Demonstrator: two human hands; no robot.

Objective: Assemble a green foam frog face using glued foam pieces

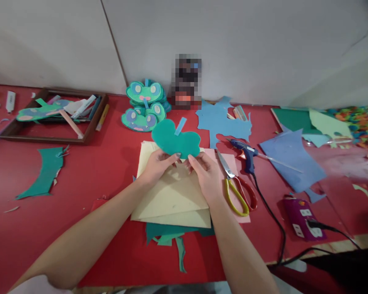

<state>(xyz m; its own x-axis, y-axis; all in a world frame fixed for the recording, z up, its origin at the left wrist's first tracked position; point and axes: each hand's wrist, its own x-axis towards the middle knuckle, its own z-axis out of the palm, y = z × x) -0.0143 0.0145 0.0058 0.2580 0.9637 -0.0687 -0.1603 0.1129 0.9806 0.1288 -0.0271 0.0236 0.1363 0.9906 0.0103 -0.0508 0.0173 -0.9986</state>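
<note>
Both of my hands hold one teal felt shape (175, 140) with two rounded lobes and a light blue strip at its top. My left hand (157, 164) pinches its lower left edge and my right hand (205, 171) pinches its lower right edge. The shape is lifted a little above a stack of cream sheets (171, 196) that lies on the red table (110, 171). Teal scraps stick out from under the stack at the front.
Finished frog-like felt faces (144, 107) are piled by the wall. Scissors (237, 188) and a blue glue gun (247, 156) lie right of my hands, with a cord to a purple power strip (303, 218). A wooden tray (53, 116) sits back left; blue and green felt sheets lie right.
</note>
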